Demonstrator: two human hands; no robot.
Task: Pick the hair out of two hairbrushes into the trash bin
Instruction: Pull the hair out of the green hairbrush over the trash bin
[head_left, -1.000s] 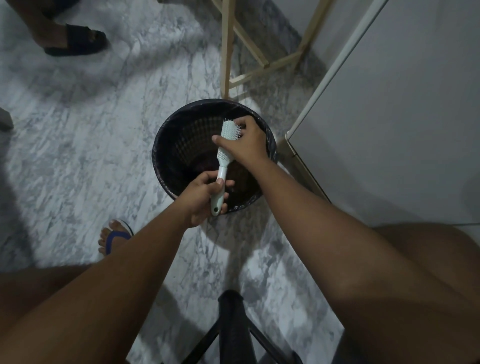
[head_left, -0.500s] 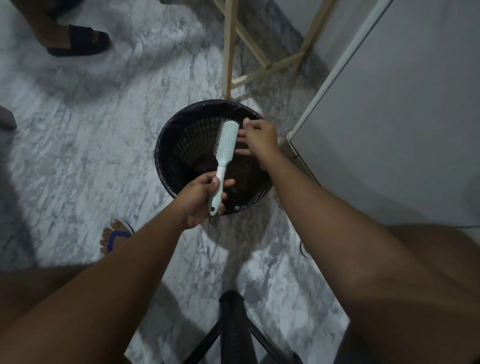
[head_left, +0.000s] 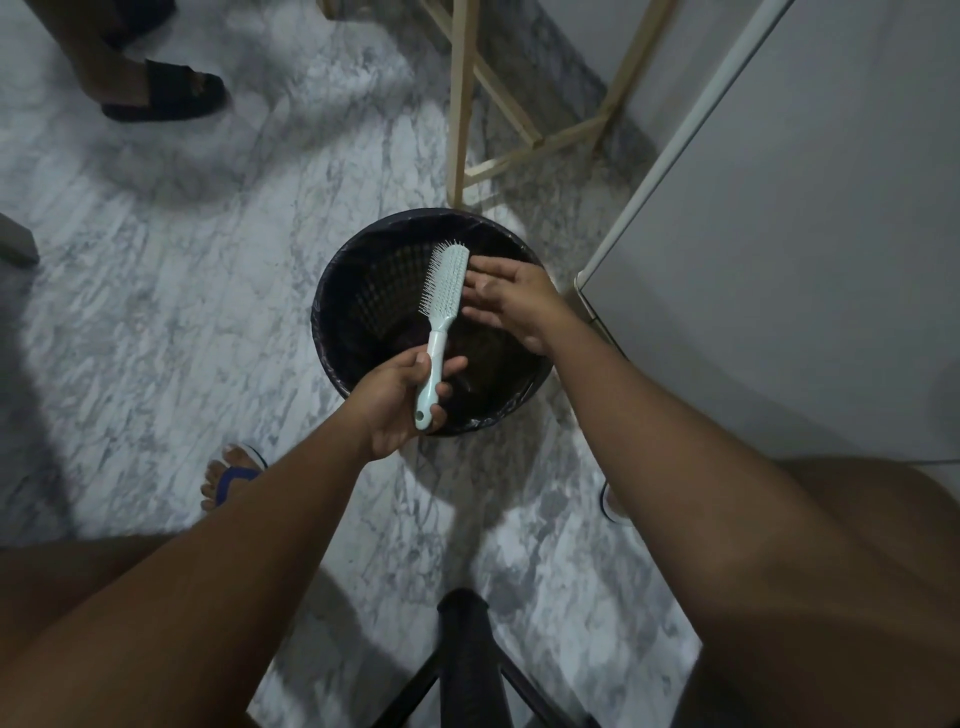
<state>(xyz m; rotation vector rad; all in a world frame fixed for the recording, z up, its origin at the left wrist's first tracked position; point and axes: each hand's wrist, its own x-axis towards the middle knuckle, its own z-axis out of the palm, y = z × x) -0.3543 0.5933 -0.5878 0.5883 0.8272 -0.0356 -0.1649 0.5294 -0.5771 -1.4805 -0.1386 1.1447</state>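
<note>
stretching across the left, broad marble floor (head_left: 156, 338) runs up to the round rim of the trash bin (head_left: 318, 322). the left hand (head_left: 397, 402) curls around the handle of the hairbrush (head_left: 445, 296), which tilts over the bin's opening with its bristles facing left. the right hand (head_left: 511, 304) is spread open with nearly straight fingers, just beside the brush head. a white cabinet (head_left: 779, 260) edge stands close to the bin's right side.

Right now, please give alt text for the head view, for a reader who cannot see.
From above, the left hand holds a pale hairbrush by its handle over a black trash bin, with the open right hand beside the brush head. The bin stands on a grey marble floor.
</note>
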